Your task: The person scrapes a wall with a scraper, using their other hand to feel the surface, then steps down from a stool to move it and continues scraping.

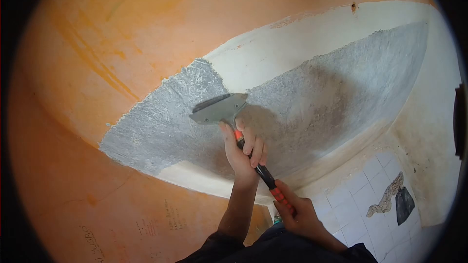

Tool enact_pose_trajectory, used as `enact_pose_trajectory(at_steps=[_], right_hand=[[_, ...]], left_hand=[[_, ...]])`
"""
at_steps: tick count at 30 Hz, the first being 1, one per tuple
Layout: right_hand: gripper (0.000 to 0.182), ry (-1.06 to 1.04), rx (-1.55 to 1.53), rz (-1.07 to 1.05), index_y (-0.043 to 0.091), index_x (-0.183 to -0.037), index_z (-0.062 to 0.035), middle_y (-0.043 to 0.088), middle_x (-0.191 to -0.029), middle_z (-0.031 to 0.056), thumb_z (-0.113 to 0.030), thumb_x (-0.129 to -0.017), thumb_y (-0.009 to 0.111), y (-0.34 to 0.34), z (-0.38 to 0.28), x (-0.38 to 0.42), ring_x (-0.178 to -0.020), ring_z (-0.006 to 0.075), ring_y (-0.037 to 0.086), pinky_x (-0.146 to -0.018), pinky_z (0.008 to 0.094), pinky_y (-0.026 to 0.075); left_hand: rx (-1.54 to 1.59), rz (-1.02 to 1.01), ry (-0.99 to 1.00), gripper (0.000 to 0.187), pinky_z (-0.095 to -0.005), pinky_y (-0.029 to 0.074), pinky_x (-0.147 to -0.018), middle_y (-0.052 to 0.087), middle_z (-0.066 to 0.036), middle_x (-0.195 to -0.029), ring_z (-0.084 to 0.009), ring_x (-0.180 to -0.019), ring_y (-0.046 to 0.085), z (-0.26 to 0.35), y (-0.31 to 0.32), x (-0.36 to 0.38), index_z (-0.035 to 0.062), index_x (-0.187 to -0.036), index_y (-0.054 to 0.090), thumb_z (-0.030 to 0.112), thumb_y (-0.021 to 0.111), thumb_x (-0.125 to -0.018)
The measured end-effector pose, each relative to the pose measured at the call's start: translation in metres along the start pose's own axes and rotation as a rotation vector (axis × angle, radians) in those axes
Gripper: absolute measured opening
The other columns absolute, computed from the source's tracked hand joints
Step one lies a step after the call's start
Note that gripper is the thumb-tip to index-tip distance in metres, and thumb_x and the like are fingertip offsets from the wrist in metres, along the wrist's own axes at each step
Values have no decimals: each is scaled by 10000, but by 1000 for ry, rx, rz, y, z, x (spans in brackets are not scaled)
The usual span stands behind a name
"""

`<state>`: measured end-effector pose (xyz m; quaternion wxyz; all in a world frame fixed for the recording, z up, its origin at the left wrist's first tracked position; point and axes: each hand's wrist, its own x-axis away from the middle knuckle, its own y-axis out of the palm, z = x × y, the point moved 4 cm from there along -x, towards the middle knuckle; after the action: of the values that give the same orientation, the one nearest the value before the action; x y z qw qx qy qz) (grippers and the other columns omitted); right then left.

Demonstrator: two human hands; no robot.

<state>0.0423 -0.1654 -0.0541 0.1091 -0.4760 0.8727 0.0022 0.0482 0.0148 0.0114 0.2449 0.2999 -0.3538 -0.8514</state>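
Both my hands grip one long-handled scraper (219, 109), its wide grey head lying against the wall where bare grey plaster (161, 117) meets white paint. My left hand (242, 151) is wrapped round the upper shaft, just below the head. Lower down, my right hand (298, 214) closes round the red-and-black grip at the handle's end. Above the head, a band of white paint (292, 53) borders the stripped grey area. Whether the blade edge presses into the paint cannot be made out.
Orange paint (122, 34) covers the surface around the stripped patch, with handwriting (173, 214) at lower left. White tiles (351, 195) are at lower right, where a twisted cloth (387, 197) and a dark pouch-like item (404, 206) hang. A dark object (459, 122) stands at the right edge.
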Motion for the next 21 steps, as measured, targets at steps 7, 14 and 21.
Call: enact_pose_trajectory(at_steps=[7,14,21], right_hand=[[529,-10,31,-6,443,-1423,-78,706,-940,128,-83,-922,614,-3,-10,-2,-652,108,617,-628,238,489],[538,-42,-24,17,439,-1431,-91,678,-805,121,-114,-924,619,-5,-8,0,-608,117,597,-586,254,473],[529,-3,28,-22,449,-1426,-90,662,-775,83,-107,-925,616,-6,-9,-1,-608,85,562,-580,253,466]], left_hand=[[10,-1,21,445,-215,294,-270,313,53,-531,-52,-294,244,1,3,0,134,-996,509,505,265,-1036],[77,-40,5,445,-213,311,-276,310,50,-539,-50,-305,257,0,3,0,126,-984,497,503,266,-1036],[21,14,-1,463,-232,284,-284,288,56,-512,-70,-294,227,4,8,-2,156,-953,458,551,227,-1022]])
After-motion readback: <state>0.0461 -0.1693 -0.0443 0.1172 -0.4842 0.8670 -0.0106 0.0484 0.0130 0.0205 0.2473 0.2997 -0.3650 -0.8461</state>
